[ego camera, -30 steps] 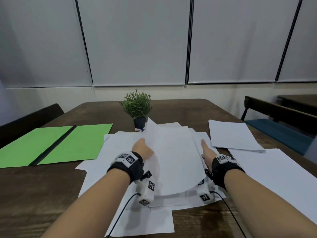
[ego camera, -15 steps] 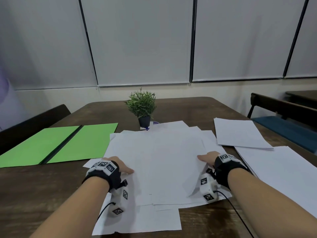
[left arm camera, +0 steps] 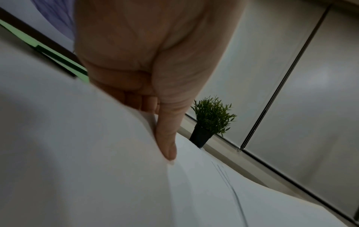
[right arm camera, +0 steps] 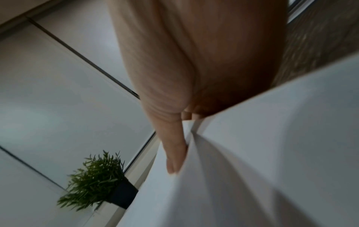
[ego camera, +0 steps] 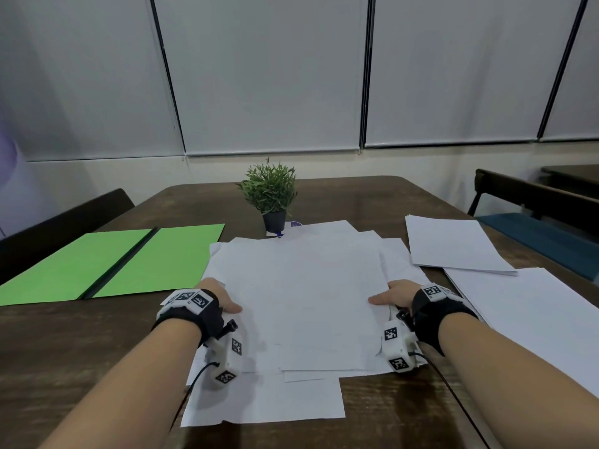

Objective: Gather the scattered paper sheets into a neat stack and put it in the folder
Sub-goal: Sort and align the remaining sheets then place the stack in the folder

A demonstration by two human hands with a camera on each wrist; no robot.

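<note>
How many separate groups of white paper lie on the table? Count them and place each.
3: the messy pile between both hands, a sheet far right, another near right. Overlaps hide the sheet count.

No readable text, only coded square markers [ego camera: 198, 300] on wristbands

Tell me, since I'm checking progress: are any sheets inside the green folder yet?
No: the green folder lies open and bare, left of the paper pile.

Small potted plant [ego camera: 271, 192] at mid-table [ego camera: 372, 196]; dark chair [ego camera: 531, 196] stands right
</note>
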